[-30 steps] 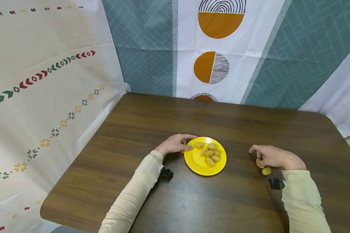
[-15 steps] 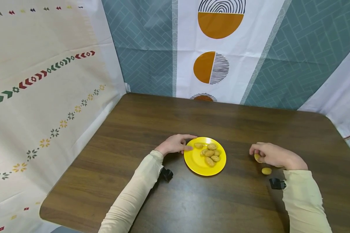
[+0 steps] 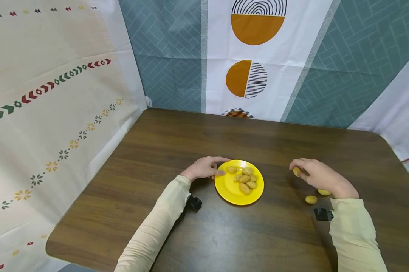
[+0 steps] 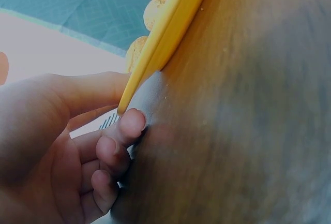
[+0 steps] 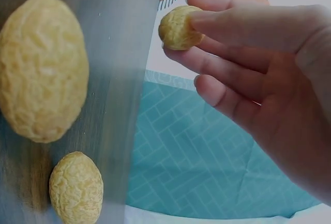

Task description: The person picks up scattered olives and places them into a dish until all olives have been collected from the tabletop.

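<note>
My right hand (image 3: pixel 315 173) pinches a small wrinkled yellow potato (image 5: pixel 181 27) between thumb and fingertips, held off the tabletop in the right wrist view. Two more potatoes lie on the table beneath and behind that hand, one in the open (image 3: pixel 311 199) and another potato (image 3: pixel 324 192) partly under the wrist. A round yellow plate (image 3: pixel 230 190) bears several similar potatoes (image 3: pixel 244 179). At the plate's left side my left hand (image 3: pixel 206 168) holds the rim, thumb over the edge and the other fingers curled close beneath it in the left wrist view.
The brown wooden table (image 3: pixel 177 132) reaches to the patterned curtain (image 3: pixel 172 75) at the back. A white cloth (image 3: pixel 72 87) with coloured motifs hangs along the left. Dark wrist cameras, such as the right one (image 3: pixel 323 214), sit by both cuffs.
My right hand has picked up a potato and moved it slightly away from me, uncovering the potato near the wrist. The left hand and the plate have stayed in place.
</note>
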`<state>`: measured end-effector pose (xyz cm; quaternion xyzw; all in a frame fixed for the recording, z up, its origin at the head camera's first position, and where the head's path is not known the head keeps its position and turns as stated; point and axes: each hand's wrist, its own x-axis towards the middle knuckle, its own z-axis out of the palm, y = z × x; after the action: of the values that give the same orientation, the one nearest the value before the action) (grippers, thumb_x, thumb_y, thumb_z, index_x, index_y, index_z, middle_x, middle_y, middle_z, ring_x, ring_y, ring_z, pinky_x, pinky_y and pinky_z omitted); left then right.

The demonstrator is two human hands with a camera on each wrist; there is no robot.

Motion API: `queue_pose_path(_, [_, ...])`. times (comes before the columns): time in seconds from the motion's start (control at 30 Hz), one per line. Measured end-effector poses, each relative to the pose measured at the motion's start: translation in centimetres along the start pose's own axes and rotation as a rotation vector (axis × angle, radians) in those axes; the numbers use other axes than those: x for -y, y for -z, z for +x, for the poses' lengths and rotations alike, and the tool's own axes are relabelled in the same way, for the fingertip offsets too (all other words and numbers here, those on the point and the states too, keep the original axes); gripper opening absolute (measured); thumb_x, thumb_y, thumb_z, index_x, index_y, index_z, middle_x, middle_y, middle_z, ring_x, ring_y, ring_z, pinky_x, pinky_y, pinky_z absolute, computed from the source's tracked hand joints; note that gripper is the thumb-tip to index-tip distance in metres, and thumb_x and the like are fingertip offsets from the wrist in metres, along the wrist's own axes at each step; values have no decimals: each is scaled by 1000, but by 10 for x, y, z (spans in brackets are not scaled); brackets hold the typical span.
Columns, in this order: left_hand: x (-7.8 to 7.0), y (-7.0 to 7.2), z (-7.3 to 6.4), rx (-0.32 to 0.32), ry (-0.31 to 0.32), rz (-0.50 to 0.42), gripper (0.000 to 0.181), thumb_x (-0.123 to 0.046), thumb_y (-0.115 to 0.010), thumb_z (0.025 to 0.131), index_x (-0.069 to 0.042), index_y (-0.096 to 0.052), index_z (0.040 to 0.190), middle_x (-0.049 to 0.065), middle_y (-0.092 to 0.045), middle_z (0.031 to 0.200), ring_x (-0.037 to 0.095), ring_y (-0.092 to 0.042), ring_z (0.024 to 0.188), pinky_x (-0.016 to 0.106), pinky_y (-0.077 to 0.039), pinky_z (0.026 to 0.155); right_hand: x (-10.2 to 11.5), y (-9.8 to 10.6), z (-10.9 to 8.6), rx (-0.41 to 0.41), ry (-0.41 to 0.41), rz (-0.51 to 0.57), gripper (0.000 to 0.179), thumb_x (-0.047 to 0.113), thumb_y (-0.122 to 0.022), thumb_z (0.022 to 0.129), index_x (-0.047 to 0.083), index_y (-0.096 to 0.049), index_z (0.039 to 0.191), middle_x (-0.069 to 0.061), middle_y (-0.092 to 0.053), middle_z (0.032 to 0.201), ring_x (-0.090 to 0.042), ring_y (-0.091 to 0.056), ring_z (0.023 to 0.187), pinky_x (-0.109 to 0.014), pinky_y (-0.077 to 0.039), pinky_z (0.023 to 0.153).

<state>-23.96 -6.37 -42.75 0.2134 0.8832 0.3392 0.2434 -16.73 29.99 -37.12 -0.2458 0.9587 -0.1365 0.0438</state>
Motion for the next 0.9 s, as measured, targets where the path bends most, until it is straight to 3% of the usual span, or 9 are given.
queue_pose_path(0.4, [0,1,-1,1,1,2,53,-33,-66,91,-34,-49,141,2,-56,66,15,-52,58,24,-43,58,4,-2,1,-40,-2,28,26,0,-64,88,7,-58,112,-5,-61,103,-17,-58,87,-39,-52,76])
queue_pose_path(0.63, [0,0,0,2,0,2,53,-34,-67,91,-35,-49,141,1,-55,66,15,-52,58,24,-43,58,10,-3,5,-87,-30,39,33,0,-66,87,3,-52,117,-11,-63,105,-24,-61,91,-45,-55,80])
queue_pose_path(0.9, [0,0,-1,-1,4,-1,53,-33,-66,91,-34,-49,141,1,-55,66,15,-52,57,24,-42,57,17,-6,11,-153,-55,22,30,1,-68,86,7,-52,111,-7,-62,99,-23,-59,89,-43,-55,78])
